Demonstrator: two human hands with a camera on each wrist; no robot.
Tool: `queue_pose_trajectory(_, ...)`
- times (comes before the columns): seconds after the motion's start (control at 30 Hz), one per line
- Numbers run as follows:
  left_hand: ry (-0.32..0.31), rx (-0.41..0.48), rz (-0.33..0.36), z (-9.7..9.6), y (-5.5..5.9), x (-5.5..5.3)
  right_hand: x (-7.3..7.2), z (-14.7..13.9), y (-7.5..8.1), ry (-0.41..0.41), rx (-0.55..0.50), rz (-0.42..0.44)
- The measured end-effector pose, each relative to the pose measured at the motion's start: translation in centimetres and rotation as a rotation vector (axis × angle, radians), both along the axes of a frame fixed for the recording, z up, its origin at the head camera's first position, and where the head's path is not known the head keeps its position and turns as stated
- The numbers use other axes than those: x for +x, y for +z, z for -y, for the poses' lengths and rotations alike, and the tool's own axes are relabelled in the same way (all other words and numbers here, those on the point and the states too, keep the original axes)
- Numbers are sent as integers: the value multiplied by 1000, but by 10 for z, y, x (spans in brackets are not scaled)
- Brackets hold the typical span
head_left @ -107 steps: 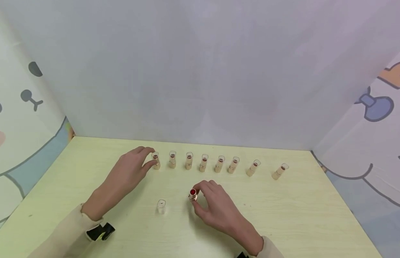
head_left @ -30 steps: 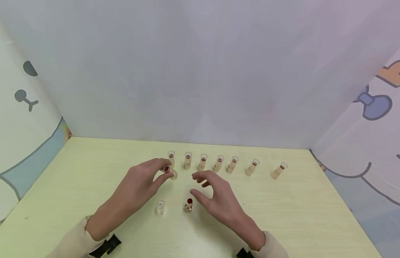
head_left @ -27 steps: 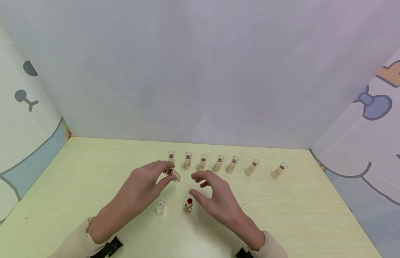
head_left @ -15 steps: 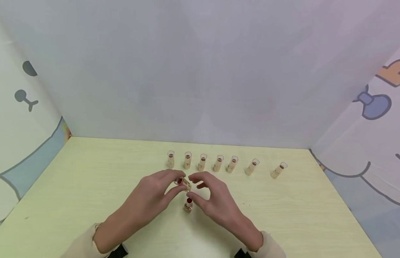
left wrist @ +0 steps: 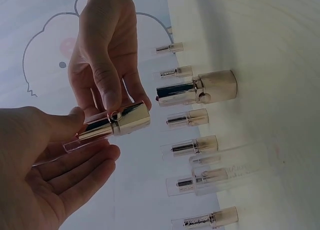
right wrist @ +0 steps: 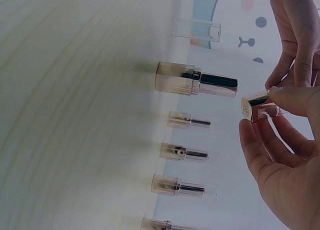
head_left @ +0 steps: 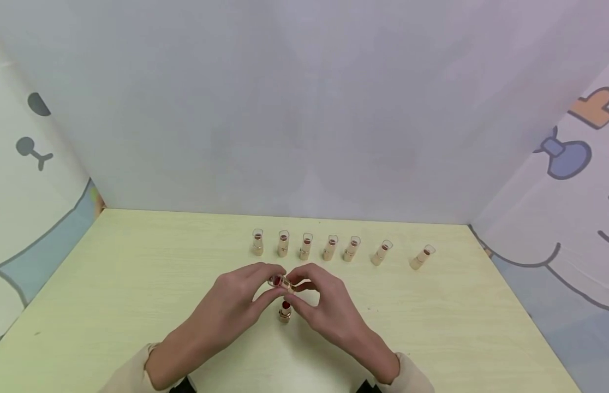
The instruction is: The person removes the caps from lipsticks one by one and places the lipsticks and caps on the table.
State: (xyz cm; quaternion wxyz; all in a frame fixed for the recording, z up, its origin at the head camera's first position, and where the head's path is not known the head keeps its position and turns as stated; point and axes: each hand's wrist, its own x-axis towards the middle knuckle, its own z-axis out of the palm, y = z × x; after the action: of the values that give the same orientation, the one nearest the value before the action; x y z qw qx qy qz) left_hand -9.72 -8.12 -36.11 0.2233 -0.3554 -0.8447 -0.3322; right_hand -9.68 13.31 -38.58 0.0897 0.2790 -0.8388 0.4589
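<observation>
Above the middle of the table, my left hand (head_left: 231, 300) pinches a capped lipstick (head_left: 283, 283) by its clear cap end. My right hand (head_left: 329, 305) has its thumb and fingers at the gold base of the same lipstick, as the left wrist view shows on the base (left wrist: 132, 119). The lipstick is tilted, its cap toward the left. Just below the hands, an uncapped lipstick (head_left: 285, 313) with a dark red bullet stands upright on the table. Its neighbour, a loose clear cap (right wrist: 197, 29), shows in the right wrist view; my left hand hides it from the head view.
A row of several capped lipsticks (head_left: 306, 248) stands along the back of the wooden table (head_left: 137, 273), wider spaced toward the right. Behind rises a pale cloth backdrop (head_left: 304, 109), with cartoon-printed cloth panels (head_left: 569, 218) at the sides.
My left hand took the leftmost lipstick from the row and brought it right and nearer. My right hand let go of the uncapped lipstick, now standing, and has closed on the carried lipstick's base.
</observation>
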Motion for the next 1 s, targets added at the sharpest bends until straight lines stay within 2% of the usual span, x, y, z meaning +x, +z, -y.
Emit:
queue_pose_trajectory(0.27,-27,46,18,-1,0,2,1,0,1,18,-15,37)
queue_pose_trajectory(0.63,20,46,8,-1,1,4,4,1,4,-46,-5,108)
queue_pose_trajectory(0.8,15,51,12,0,2,4,4,0,4,-50,11,114)
queue_pose_trajectory(1.0,11,73,73,1,3,3,4,-1,3,-40,22,97)
